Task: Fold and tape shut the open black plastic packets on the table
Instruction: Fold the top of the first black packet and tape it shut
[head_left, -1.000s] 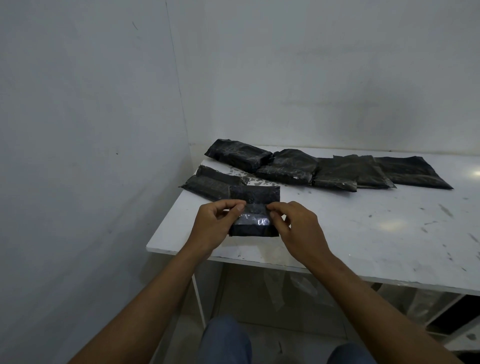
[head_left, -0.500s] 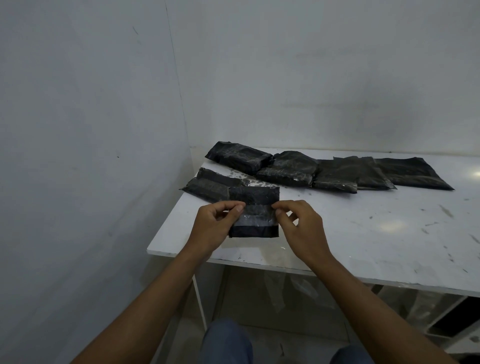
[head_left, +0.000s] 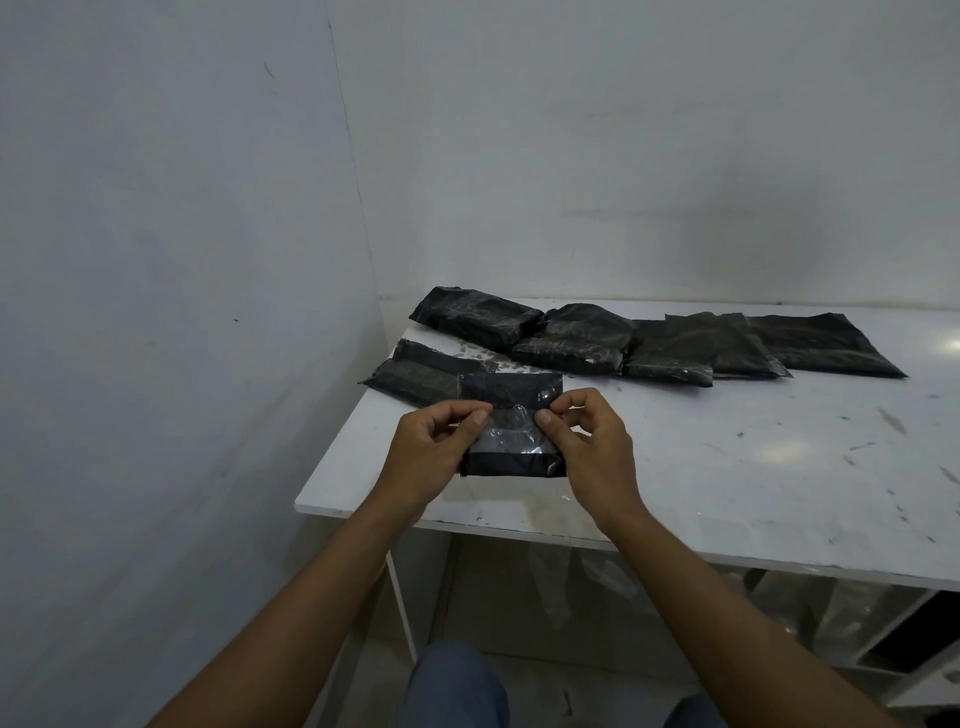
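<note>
the person holds one folded packet (head_left: 511, 387) just above the near left part of the counter (head_left: 727, 467), with its face tipped up toward the camera. the left hand (head_left: 431, 452) and right hand (head_left: 597, 457) take it by its two side edges. the fingers (head_left: 475, 418) are curled, and each thumb pinches down on the front face, where a strip of clear tape (head_left: 511, 439) lies across the fold. gripping both ends probably lets the thumbs smooth the tape flat and stops the fold springing open. off the counter, the packet can be squeezed from front and back at once. whether the tape ends wrap round the back cannot be seen.

just behind and to the left, two more packets (head_left: 415, 374) lie overlapped near the counter edge by the wall (head_left: 208, 312). further back a row of packets (head_left: 623, 343) runs along the counter, each overlapping the next. those on the right look flatter and longer, so they are probably not yet folded. small dark flecks (head_left: 483, 356) lie between the two groups. nothing blocks the hands, though set down straight ahead the packet would likely land on the two behind it.
</note>
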